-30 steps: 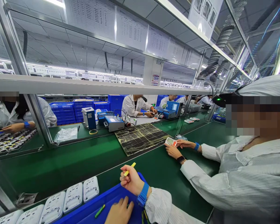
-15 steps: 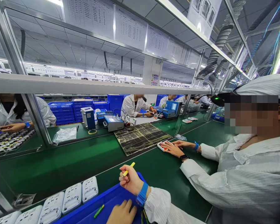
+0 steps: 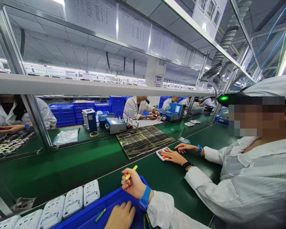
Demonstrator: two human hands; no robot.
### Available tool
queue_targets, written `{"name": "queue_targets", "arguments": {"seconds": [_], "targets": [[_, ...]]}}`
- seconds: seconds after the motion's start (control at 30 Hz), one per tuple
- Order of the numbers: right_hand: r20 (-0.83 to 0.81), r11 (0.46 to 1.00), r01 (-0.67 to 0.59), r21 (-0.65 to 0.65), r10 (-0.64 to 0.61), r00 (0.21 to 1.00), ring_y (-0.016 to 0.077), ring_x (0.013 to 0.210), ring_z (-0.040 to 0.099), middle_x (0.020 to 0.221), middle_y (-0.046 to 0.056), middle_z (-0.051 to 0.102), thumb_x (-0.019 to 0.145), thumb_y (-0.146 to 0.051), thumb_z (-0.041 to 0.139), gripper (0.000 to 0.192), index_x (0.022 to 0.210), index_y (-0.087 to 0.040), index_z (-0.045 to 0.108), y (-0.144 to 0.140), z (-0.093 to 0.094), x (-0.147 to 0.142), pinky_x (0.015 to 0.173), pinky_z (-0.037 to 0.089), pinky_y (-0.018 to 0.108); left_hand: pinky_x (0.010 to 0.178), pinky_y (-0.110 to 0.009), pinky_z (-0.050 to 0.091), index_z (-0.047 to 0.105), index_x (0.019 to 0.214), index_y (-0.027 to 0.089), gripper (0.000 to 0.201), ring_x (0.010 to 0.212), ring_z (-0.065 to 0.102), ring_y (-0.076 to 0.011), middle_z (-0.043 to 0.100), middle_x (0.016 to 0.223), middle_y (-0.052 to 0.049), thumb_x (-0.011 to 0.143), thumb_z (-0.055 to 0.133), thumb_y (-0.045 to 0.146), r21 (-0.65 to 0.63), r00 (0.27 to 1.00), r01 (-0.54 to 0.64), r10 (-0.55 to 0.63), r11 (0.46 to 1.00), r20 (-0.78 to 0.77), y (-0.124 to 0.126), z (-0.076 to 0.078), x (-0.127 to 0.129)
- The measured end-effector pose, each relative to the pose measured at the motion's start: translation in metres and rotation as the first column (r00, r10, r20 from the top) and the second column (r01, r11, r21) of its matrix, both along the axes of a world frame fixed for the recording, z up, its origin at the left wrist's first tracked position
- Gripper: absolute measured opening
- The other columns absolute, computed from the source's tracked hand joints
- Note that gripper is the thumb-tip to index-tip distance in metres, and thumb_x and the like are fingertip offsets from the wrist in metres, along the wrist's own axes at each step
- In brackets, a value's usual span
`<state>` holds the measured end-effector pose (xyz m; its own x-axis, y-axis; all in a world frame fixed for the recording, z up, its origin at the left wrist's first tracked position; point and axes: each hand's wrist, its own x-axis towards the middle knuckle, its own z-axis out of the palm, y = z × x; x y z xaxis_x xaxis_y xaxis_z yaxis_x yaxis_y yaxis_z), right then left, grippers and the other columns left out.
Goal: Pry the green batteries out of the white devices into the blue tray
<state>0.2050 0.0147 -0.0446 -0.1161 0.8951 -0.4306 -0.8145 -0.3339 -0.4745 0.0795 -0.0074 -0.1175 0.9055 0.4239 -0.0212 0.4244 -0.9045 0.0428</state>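
The yellow pen-like tool (image 3: pixel 130 172) is in the right hand (image 3: pixel 132 184), seen over the far right corner of the blue plastic tray (image 3: pixel 106 199); thumb and fingers are curled in on its shaft with no visible slack, near the lower end, a pen-style grip that probably favours fine control of the tip. The tool slants, its long axis running from lower left to upper right; the blunt yellow end points up and away from the tray, the narrower end down and leftward; a blue wrist strap (image 3: pixel 145 197) circles that wrist.

The left hand (image 3: pixel 122 215) is over the tray's interior, back upward, fingers bent and close together; whether it has hold of anything I cannot tell, its palm being hidden; a green stick (image 3: pixel 100 215) lies inside the tray, left of it, slanting much like the tool.

Left of the tray, white plastic casings (image 3: pixel 51 212) line up, moulded side up, presumably so their recesses stay reachable; beyond the tray to the right, a co-worker's hand (image 3: pixel 173 156) covers part of a white-and-orange device (image 3: pixel 159 155).
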Motion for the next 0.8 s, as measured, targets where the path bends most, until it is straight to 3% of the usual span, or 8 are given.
{"name": "queue_targets", "arguments": {"seconds": [0.17,0.3,0.47,0.57,0.6,0.7,0.73,0.8], "targets": [[0.023,0.999,0.006,0.037,-0.007,1.0,0.0037,0.033,0.012,0.033,-0.01,0.021,0.083,-0.017,0.045,0.038,0.047,-0.019,0.032,-0.001,0.001,0.0,0.035,0.019,0.014,0.072,-0.036,0.054,0.062,0.108,0.018,0.035,0.093,0.065,-0.0289,0.065,0.106,-0.013,0.077,0.048,0.007,-0.078,0.991,-0.108,0.101,0.991,-0.083,-0.006,0.023,-0.002],[0.072,0.993,0.067,0.093,-0.073,0.995,0.0039,0.036,0.011,0.035,-0.013,0.019,0.083,-0.027,0.06,0.034,0.056,-0.019,0.041,-0.004,0.005,-0.004,0.037,0.017,0.014,0.074,-0.044,0.055,0.059,0.113,0.017,0.036,0.092,0.066,-0.0323,0.065,0.11,-0.014,0.079,0.049,0.011,-0.141,0.981,-0.106,0.081,0.984,-0.174,-0.012,0.041,0.0],[0.358,0.923,0.09,0.373,-0.233,0.904,0.0039,0.041,0.019,0.047,-0.012,0.032,0.068,-0.044,0.077,0.042,0.067,-0.02,0.042,-0.007,0.003,-0.012,0.039,0.02,0.015,0.078,-0.043,0.054,0.057,0.115,0.019,0.035,0.097,0.065,-0.0325,0.063,0.116,-0.013,0.08,0.055,0.018,-0.181,0.983,-0.028,-0.006,0.983,-0.183,-0.014,0.037,0.005],[0.601,0.863,0.067,0.5,-0.402,0.691,0.0051,0.043,0.031,0.061,-0.007,0.046,0.069,-0.053,0.072,0.041,0.078,-0.021,0.049,-0.003,-0.002,-0.006,0.04,0.027,0.018,0.078,-0.041,0.054,0.058,0.112,0.021,0.031,0.095,0.065,-0.0307,0.064,0.113,-0.011,0.081,0.056,0.019,-0.104,0.994,0.034,-0.045,0.994,-0.104,-0.012,0.033,0.001],[0.695,0.852,0.032,0.523,-0.448,0.562,0.0067,0.044,0.036,0.066,-0.004,0.051,0.076,-0.058,0.062,0.04,0.085,-0.021,0.052,-0.001,-0.002,0.0,0.041,0.031,0.02,0.078,-0.041,0.054,0.058,0.109,0.021,0.027,0.094,0.065,-0.0298,0.065,0.11,-0.01,0.082,0.055,0.019,-0.063,0.997,0.054,-0.057,0.997,-0.058,-0.01,0.034,-0.002],[0.882,0.862,-0.19,0.47,-0.468,0.059,0.0136,0.056,0.052,0.077,0.004,0.062,0.095,-0.054,0.018,0.05,0.102,-0.019,0.051,0.01,0.002,0.025,0.051,0.04,0.026,0.073,-0.038,0.053,0.058,0.099,0.021,0.019,0.085,0.065,-0.0253,0.067,0.097,-0.006,0.087,0.045,0.016,0.069,0.991,0.059,-0.067,0.996,0.118,-0.003,0.046,-0.015],[0.892,0.87,-0.255,0.422,-0.449,-0.058,0.0156,0.062,0.055,0.079,0.006,0.063,0.096,-0.051,0.016,0.05,0.1,-0.018,0.053,0.014,0.005,0.035,0.056,0.042,0.028,0.071,-0.035,0.052,0.058,0.096,0.021,0.019,0.082,0.065,-0.0231,0.066,0.093,-0.005,0.089,0.042,0.015,0.099,0.981,0.043,-0.061,0.994,0.185,0.001,0.05,-0.02],[0.892,0.88,-0.35,0.321,-0.405,-0.201,0.0197,0.073,0.057,0.082,0.007,0.064,0.09,-0.052,0.041,0.037,0.088,-0.018,0.056,0.023,0.01,0.052,0.065,0.042,0.032,0.065,-0.029,0.05,0.058,0.089,0.02,0.023,0.074,0.063,-0.0184,0.065,0.084,-0.004,0.092,0.035,0.015,0.117,0.95,-0.001,-0.036,0.993,0.311,0.011,0.056,-0.028]]}}
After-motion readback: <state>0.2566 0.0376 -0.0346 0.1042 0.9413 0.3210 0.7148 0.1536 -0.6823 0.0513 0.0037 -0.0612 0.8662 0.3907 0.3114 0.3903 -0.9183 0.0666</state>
